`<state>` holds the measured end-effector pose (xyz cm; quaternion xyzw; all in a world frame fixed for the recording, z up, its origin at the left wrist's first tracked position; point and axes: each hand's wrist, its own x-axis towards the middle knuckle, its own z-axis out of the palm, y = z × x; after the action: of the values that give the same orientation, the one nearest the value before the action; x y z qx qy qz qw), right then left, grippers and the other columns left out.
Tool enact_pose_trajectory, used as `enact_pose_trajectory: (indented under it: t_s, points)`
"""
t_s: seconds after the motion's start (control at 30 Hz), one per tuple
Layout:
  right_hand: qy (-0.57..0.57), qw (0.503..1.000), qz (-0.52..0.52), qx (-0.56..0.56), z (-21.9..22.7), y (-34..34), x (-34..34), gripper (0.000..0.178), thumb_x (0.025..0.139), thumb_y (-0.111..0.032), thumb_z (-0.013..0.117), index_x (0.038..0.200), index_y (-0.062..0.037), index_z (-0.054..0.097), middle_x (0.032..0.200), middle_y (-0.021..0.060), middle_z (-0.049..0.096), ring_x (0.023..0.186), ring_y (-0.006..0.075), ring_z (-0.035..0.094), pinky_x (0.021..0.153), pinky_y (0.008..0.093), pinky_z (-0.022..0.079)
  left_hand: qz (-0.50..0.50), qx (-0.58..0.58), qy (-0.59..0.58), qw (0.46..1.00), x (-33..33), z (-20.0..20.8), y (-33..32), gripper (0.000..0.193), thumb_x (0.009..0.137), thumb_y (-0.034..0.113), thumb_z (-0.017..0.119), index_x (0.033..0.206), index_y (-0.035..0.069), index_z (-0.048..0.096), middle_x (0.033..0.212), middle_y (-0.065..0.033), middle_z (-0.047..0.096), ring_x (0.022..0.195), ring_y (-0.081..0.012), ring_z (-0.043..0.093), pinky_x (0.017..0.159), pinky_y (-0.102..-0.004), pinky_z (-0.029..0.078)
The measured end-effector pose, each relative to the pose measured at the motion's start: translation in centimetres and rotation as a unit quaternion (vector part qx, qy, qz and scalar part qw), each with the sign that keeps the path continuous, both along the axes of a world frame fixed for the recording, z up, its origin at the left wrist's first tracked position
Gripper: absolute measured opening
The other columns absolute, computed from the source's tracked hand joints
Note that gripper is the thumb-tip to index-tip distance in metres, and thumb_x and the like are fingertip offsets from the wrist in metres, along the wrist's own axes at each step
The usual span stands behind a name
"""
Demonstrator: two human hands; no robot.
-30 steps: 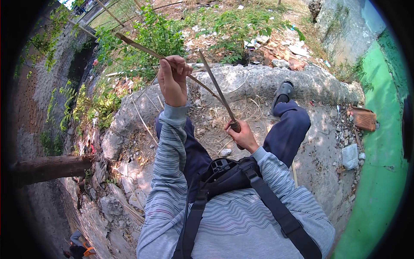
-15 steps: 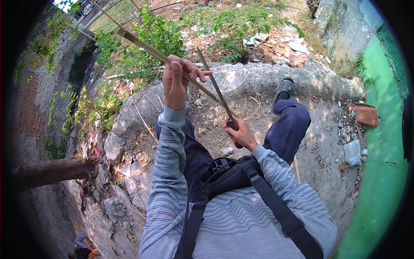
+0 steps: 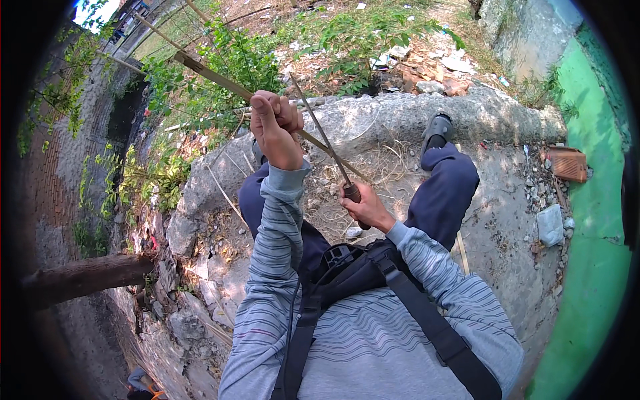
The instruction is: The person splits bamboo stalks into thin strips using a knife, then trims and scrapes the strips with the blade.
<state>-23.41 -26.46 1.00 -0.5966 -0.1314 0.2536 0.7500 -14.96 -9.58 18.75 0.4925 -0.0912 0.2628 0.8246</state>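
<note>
Head view, left hand: raised ahead of the body, fingers curled closed around a stick; left hand [image 3: 277,130].
Stick: pale and slim [image 3: 223,82], darker toward its far end; it runs through the left hand, slanting from beyond it on the left down toward the front of the right hand.
Right hand: lower and nearer the body [image 3: 370,208], fingers wrapped around the handle of a knife.
Knife: brown handle in the right hand, narrow dark blade [image 3: 319,128] angled forward, its tip just right of the left hand; blade and stick cross in front of the right hand, but whether they touch I cannot tell.
Box: a brown, ridged, boxy thing [image 3: 568,164] well to the right of the right hand, beside a green wall [image 3: 593,220]; whether it holds anything cannot be told.
Packet: whitish [image 3: 551,225], below the box, well right of the right hand; contents hidden.
Shavings: thin, pale curls [image 3: 393,160] on the ground ahead of the right hand.
Ledge: rough grey stone [image 3: 373,120], beyond the right hand.
Shoe: grey [image 3: 438,130], by the ledge, ahead and right of the right hand.
Plants: leafy green [image 3: 243,60], beyond the left hand.
Log: dark brown [image 3: 87,277], well left of both hands.
</note>
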Motion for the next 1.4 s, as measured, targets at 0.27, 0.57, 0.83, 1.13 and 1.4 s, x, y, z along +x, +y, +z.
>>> enact_pose_trajectory:
  t_s: [0.27,0.57,0.83,1.13,1.4]
  points:
    - [0.099,0.994,-0.027,-0.038,-2.0,-1.1,-0.6,0.011,0.090,-0.011,0.063,0.095,-0.0044,0.056,0.069,-0.0001,0.055,0.049,0.0082,0.052,0.046,0.0263,0.042,0.048,-0.006,-0.001,0.999,0.6,-0.8,2.9,0.049,0.104,0.055,0.047,0.082,0.012,0.039,0.062,0.0048,0.023,0.052,-0.0081,0.018,0.048,-0.0294,0.017]
    - [0.211,0.973,-0.099,0.006,-3.6,-2.3,-0.8,0.010,0.091,-0.011,0.062,0.091,-0.0049,0.054,0.067,-0.0011,0.051,0.048,0.0070,0.047,0.043,0.0255,0.039,0.116,-0.029,0.043,0.992,-0.6,-1.4,7.3,0.049,0.107,0.052,0.043,0.077,0.016,0.036,0.067,0.0036,0.029,0.061,-0.0108,0.026,0.058,-0.0294,0.028]
    - [-0.063,0.985,0.027,-0.156,-1.9,-0.2,0.0,0.022,0.081,-0.019,0.074,0.086,-0.0024,0.060,0.072,0.0041,0.060,0.063,0.0117,0.055,0.062,0.0306,0.046,-0.032,-0.063,0.005,0.997,-1.5,-2.1,7.1,0.062,0.106,0.058,0.041,0.063,0.018,0.022,0.056,0.0058,0.012,0.052,-0.0100,0.008,0.049,-0.0325,0.010]
    - [-0.080,0.980,0.015,-0.184,-3.2,0.8,-0.2,0.022,0.079,-0.019,0.072,0.083,-0.0013,0.059,0.070,0.0028,0.056,0.067,0.0120,0.052,0.064,0.0317,0.045,-0.060,-0.072,-0.024,0.995,-2.9,-2.5,6.5,0.064,0.106,0.061,0.035,0.061,0.018,0.021,0.052,0.0055,0.011,0.049,-0.0094,0.004,0.046,-0.0318,0.007]
    - [-0.081,0.986,-0.014,-0.144,-2.6,1.2,0.1,0.014,0.079,-0.011,0.069,0.081,-0.0020,0.059,0.068,0.0006,0.054,0.065,0.0090,0.050,0.061,0.0304,0.044,-0.059,-0.091,-0.044,0.993,-3.7,-2.8,5.0,0.063,0.108,0.058,0.032,0.061,0.018,0.021,0.052,0.0055,0.012,0.049,-0.0091,0.004,0.045,-0.0315,0.007]
